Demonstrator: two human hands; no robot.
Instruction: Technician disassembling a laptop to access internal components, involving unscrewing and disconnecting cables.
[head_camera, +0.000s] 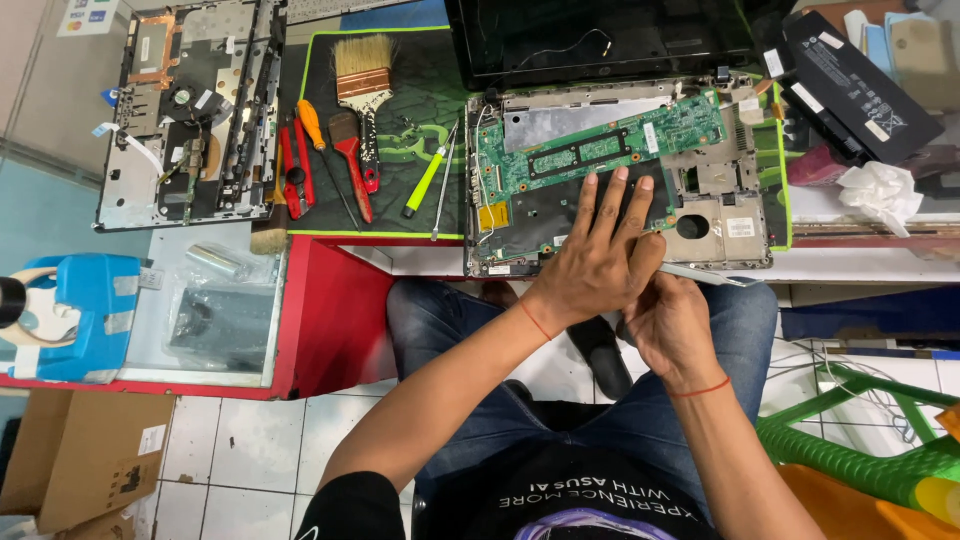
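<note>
Green motherboard (600, 150) sits tilted in the opened laptop base (720, 235) at the bench edge, 12 o'clock from the person's lap. Left hand (592, 262) lies flat on the board, fingers spread wide, gripping nothing. Right hand (668, 322) at 5 o'clock of it, just beside; fingers curled at the base's front edge, can't tell what they hold. Green-handled screwdriver (424, 182) and paintbrush (362, 75) on the mat (400, 215) at 9 o'clock. Second stripped chassis (190, 110), w/ fan inside, further left. Black battery (850, 85) at 2 o'clock.

A dark laptop screen (600, 35) stands just behind the green circuit board (600, 150). Right of the board lies a black battery (860, 85) with white labels (880, 122); far lower left, a brown carton (75, 455).
</note>
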